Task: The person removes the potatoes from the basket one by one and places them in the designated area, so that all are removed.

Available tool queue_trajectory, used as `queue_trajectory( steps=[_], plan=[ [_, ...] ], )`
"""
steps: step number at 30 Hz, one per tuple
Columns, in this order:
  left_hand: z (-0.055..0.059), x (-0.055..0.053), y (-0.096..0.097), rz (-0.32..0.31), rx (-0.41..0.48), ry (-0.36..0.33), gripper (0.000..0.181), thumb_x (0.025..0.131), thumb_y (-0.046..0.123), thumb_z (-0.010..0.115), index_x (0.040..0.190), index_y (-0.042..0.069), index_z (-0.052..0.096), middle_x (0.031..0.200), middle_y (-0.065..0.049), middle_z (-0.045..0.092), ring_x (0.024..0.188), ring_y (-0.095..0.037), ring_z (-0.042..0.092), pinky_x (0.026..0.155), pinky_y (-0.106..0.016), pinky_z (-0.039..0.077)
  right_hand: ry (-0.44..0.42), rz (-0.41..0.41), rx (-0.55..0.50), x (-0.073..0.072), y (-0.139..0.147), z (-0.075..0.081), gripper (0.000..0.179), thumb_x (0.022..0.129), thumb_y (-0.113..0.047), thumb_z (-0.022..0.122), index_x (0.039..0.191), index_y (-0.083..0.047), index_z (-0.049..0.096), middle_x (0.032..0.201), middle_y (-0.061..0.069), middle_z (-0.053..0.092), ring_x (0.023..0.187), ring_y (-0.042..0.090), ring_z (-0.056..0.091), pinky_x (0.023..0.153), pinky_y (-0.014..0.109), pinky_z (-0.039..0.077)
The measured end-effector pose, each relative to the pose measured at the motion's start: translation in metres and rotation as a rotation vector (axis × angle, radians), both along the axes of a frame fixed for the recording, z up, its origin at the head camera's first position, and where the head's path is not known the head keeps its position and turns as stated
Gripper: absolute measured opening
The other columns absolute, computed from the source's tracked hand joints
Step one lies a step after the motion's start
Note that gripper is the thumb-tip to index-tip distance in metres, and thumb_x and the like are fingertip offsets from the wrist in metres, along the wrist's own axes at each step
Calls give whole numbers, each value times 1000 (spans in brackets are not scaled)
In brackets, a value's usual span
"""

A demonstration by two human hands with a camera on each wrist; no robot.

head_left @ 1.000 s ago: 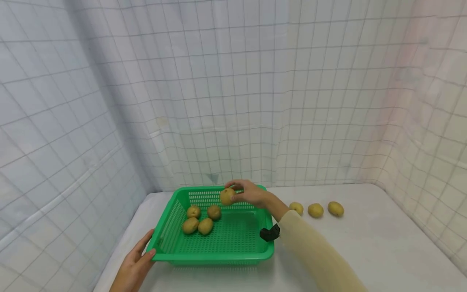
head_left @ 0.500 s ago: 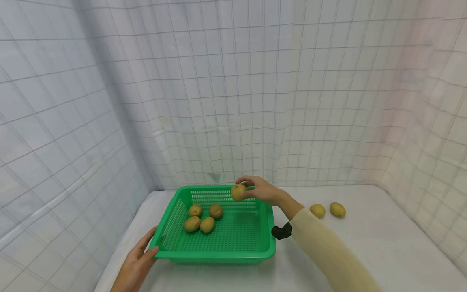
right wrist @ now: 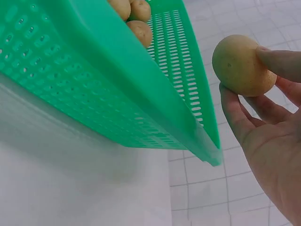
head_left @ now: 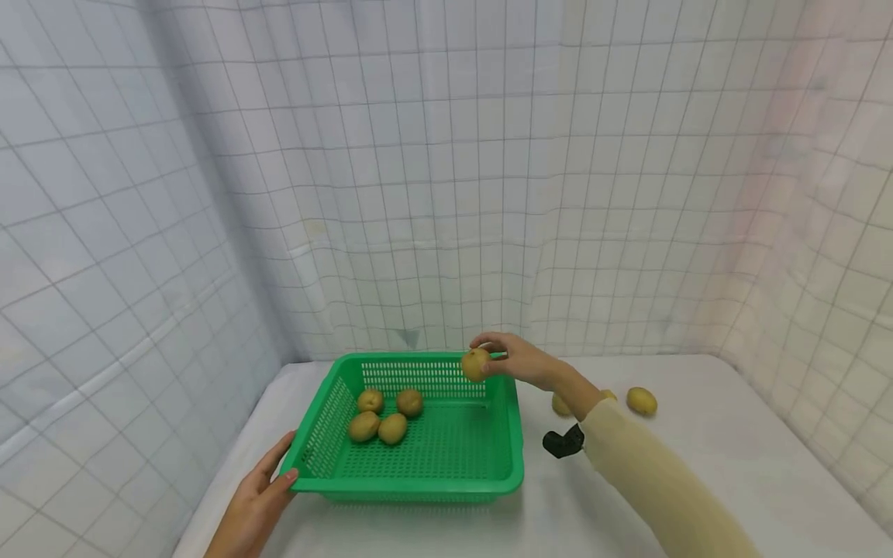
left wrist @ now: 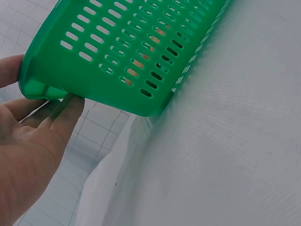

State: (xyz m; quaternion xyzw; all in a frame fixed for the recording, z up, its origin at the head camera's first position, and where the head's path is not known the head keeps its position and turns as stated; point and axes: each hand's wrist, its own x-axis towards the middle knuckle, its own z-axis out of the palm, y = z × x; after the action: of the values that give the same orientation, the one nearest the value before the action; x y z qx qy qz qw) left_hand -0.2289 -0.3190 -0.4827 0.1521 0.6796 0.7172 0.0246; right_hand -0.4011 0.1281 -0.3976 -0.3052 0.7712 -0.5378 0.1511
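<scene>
A green plastic basket (head_left: 412, 487) with slotted walls stands on the white table. My left hand (head_left: 256, 496) grips its near left corner. In the left wrist view the thumb lies outside the rim and the fingers (left wrist: 68, 115) reach beneath it. Over the basket's far right corner, my right hand (head_left: 523, 363) pinches a potato (head_left: 476, 364) between thumb and fingers. The right wrist view shows this round potato (right wrist: 242, 65) held apart from the basket wall. Several potatoes (head_left: 393, 428) lie grouped inside, toward the basket's left side.
To the right of the basket, potatoes (head_left: 642, 401) lie in a row on the table (head_left: 711, 457), partly hidden behind the right forearm. A black device (head_left: 563, 442) sits at the right wrist. Grid-patterned white sheets (head_left: 432, 194) hang behind and on both sides.
My right hand has moved to the right with the potato, from above the basket's middle to its far right corner. The left hand keeps its hold on the basket, which stays put.
</scene>
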Motion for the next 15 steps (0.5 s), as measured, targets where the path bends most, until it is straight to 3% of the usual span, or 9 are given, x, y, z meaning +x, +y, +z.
queue_trajectory(
  steps=[15],
  plan=[
    [-3, 1, -1, 2, 20, 15, 69, 113, 6, 42, 160, -11, -5, 163, -32, -17, 131, 8, 44, 101, -19, 46, 48, -102, 63, 11, 40, 8, 43, 103, -11, 65, 144, -7, 54, 149, 11, 52, 144, 37, 39, 109, 56, 43]
  ],
)
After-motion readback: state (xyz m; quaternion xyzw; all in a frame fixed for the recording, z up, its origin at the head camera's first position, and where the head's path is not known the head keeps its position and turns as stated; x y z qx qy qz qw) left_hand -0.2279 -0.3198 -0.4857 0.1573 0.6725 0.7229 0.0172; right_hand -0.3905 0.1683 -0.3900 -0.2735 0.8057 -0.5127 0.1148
